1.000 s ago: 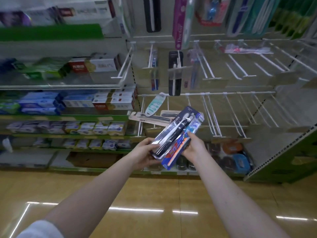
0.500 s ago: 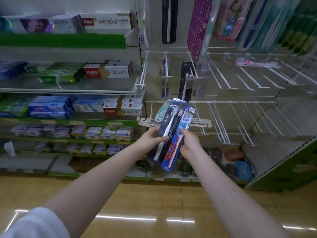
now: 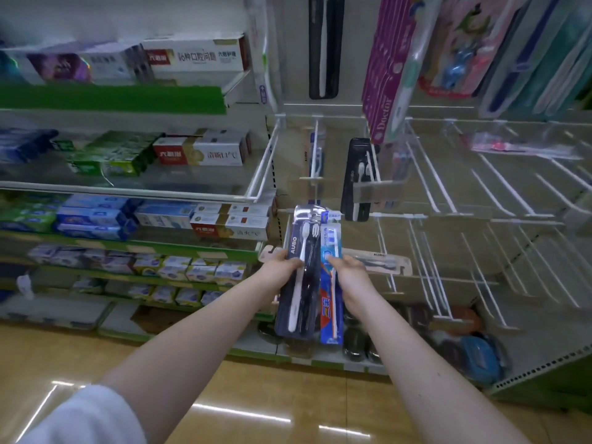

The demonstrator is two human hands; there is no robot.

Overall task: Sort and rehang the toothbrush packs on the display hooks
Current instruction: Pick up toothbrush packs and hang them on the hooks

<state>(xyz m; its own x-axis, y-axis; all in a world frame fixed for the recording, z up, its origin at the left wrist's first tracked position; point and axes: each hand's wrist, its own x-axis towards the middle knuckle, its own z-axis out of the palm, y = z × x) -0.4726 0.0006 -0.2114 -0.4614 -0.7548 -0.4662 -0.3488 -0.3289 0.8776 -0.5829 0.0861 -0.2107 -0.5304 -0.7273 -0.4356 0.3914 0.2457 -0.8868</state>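
Here, the left hand grips the dark pack and the right hand grips the blue pack, upright and touching, just below the hooks; separated carelessly, either slick pack might slip floorward.

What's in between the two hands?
Head view: two toothbrush packs, a dark AUBO pack gripped by the left hand, a blue pack by the right hand.

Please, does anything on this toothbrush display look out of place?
Yes. A beige AUBO pack lies sideways across the lower hooks, and a pink pack lies flat on the upper right hooks. Neither hangs upright like the black pack.
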